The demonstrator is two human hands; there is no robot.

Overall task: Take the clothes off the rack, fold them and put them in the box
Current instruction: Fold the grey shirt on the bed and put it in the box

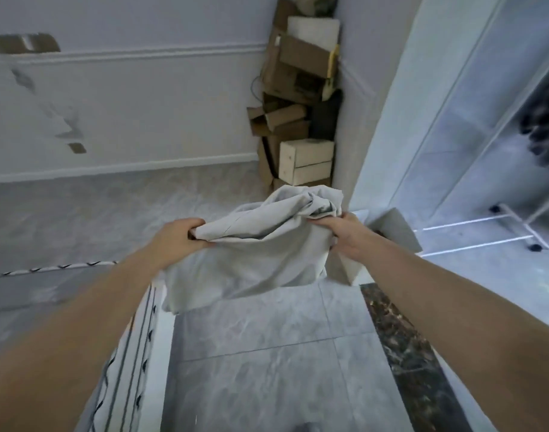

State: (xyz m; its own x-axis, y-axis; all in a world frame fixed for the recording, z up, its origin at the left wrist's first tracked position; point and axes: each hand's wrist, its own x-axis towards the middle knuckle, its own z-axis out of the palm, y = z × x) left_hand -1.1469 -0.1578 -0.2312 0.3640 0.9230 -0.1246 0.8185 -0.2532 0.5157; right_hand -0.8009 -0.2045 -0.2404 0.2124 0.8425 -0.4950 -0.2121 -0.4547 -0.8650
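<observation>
Pale garment hangs bunched between both hands, long axis left-to-right; left hand and right hand each grip a top corner. Open box lies directly behind, nearer the right hand; judged next: lower forward.

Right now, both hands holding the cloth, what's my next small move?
Probably lower it into the white box. The left hand and right hand grip the bunched light-grey garment by its top corners, hanging directly over the box, which it mostly hides.

Pale garment between both hands' grips
</observation>
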